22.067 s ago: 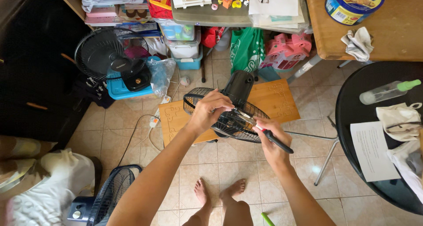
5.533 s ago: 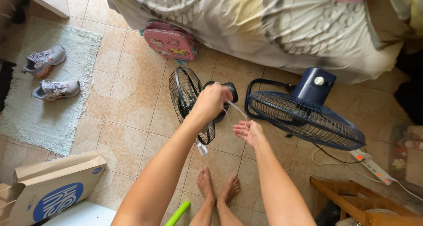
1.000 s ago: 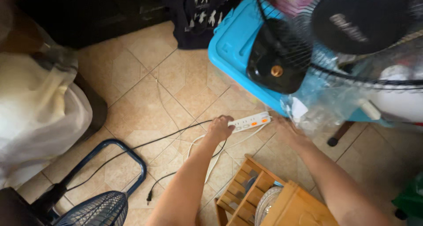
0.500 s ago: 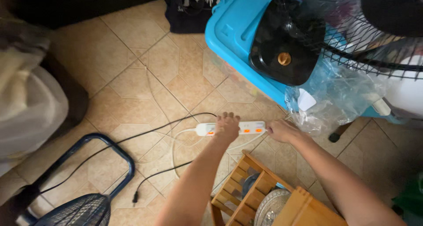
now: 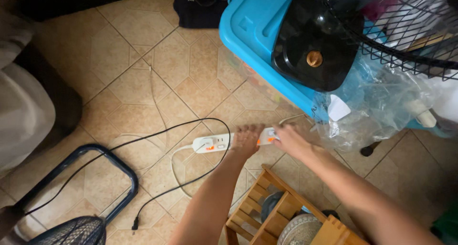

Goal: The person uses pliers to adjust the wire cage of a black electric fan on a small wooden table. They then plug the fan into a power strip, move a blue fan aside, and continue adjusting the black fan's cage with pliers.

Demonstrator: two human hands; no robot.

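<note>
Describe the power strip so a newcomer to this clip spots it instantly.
Start at the blue storage bin on the tiled floor; just below its near edge lies the white power strip with orange switches. Both hands, left hand and right hand, rest on it, unlike the loose black cord nearby.

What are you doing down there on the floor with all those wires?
A person is reaching down to a white power strip lying on the tiled floor. The left hand rests on its middle and the right hand is at its far end. A loose black cord curls nearby, its plug lying unplugged. A black fan sits on a blue bin.
</note>
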